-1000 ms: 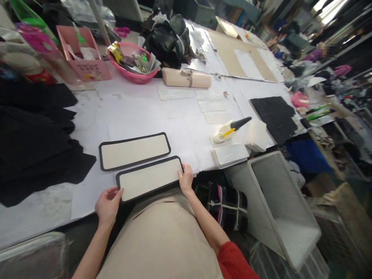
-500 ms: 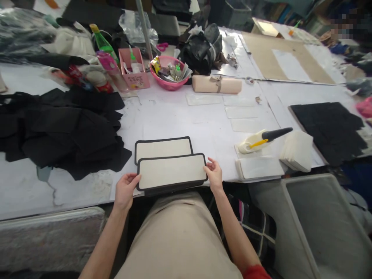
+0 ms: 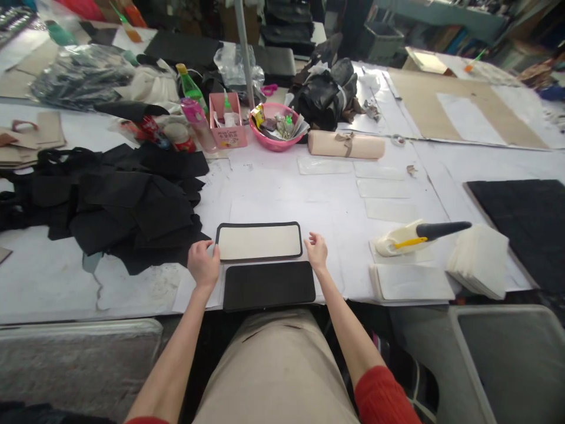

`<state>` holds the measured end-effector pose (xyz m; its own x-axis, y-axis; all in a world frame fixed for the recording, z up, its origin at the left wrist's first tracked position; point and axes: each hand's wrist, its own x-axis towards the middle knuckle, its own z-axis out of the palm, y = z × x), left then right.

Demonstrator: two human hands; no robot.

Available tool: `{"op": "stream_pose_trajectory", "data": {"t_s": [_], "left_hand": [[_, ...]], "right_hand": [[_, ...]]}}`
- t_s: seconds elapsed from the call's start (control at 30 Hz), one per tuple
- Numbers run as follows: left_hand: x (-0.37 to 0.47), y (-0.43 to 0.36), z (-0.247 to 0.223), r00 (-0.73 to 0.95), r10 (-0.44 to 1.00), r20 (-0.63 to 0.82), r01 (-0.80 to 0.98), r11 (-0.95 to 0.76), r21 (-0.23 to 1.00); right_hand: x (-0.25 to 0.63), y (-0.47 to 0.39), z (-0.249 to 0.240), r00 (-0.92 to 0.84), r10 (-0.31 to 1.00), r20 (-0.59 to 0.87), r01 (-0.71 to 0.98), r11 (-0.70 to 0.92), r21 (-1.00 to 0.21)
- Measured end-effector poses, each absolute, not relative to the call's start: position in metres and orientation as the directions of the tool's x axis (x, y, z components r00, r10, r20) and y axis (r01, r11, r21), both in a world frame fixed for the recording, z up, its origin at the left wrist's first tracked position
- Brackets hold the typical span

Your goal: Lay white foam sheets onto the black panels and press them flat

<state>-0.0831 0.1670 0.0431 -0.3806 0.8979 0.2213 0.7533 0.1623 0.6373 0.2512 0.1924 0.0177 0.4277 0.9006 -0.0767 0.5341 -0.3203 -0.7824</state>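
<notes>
A cream rectangular panel with a black border (image 3: 259, 242) lies flat on the white table, set back from the front edge. Close by its left end is my left hand (image 3: 203, 265), thumb beside the border and fingers loosely bent, gripping nothing. My right hand (image 3: 316, 250) hovers just off the right end, its fingers apart with nothing in them. Between my hands and nearer to me, a plain black rectangular panel (image 3: 269, 284) lies at the table's front edge.
Black cut pieces (image 3: 128, 200) are heaped at left. On the right are a glue container with a yellow-handled brush (image 3: 399, 240), white sheets (image 3: 415, 281) and black sheets (image 3: 525, 218). Behind stand a pink basin (image 3: 276, 138), a pink box (image 3: 229, 135) and a rolled sheet (image 3: 346, 144).
The front bordered panel has moved back from the table edge, onto where the other one lay, and both hands have let go. The plain black panel is now uncovered. The head view has shifted.
</notes>
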Motion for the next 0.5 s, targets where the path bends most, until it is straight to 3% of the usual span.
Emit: {"op": "stream_pose_trajectory", "data": {"t_s": [0.07, 0.2, 0.33, 0.5], "left_hand": [[-0.059, 0.158, 0.041, -0.151, 0.944, 0.292, 0.852, -0.025, 0.523], [-0.003, 0.157, 0.021, 0.252, 0.921, 0.297, 0.866, -0.351, 0.355], [0.022, 0.167, -0.005, 0.351, 0.9, 0.258, 0.877, -0.413, 0.246], [0.021, 0.154, -0.006, 0.253, 0.911, 0.326, 0.884, -0.354, 0.306]], "right_hand": [[0.267, 0.189, 0.015, 0.437, 0.898, -0.059, 0.549, -0.318, -0.773], [0.3, 0.213, 0.017, 0.41, 0.901, -0.142, 0.566, -0.374, -0.735], [0.327, 0.269, 0.027, 0.358, 0.912, -0.2, 0.657, -0.398, -0.64], [0.339, 0.348, 0.031, 0.309, 0.922, -0.232, 0.75, -0.387, -0.537]]}}
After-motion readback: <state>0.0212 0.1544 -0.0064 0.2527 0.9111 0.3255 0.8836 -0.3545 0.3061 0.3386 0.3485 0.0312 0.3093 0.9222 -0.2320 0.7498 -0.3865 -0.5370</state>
